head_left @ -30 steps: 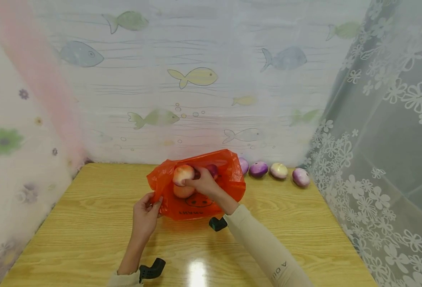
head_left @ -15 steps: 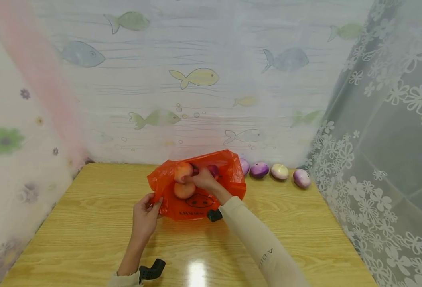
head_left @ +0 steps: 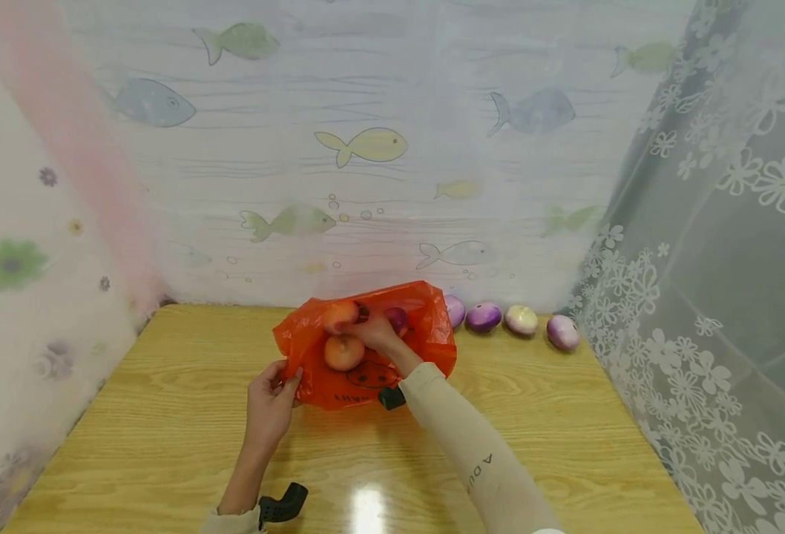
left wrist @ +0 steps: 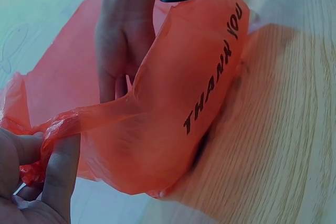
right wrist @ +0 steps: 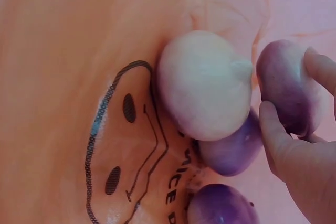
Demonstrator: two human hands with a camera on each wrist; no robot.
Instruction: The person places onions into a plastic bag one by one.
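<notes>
A red plastic bag (head_left: 435, 345) lies on its side, its mouth spread towards me. My left hand (head_left: 270, 397) pinches the gathered left edge of the bag between thumb and fingers, as the left wrist view shows. Inside, my right hand (head_left: 374, 331) holds a purple-and-white onion (right wrist: 286, 85) between thumb and fingers, at the bag's far left. Right beside it sits a paler onion (right wrist: 205, 87) with a short stub. Two more purple onions, one partly covered (right wrist: 231, 153) and one at the lower edge (right wrist: 220, 208), also lie in the bag.
Several onions stand in a row to the right of the bag: a violet one (head_left: 455, 311), a purple one (head_left: 483, 317), a pale one (head_left: 521, 320) and a purple-white one (head_left: 562, 333). The wooden table (head_left: 165, 400) ends at the fish-patterned curtain (head_left: 379, 185).
My right hand has moved deeper into the bag with the onion, its forearm shifting left and forward. The left hand keeps its grip on the bag edge in the same place.
</notes>
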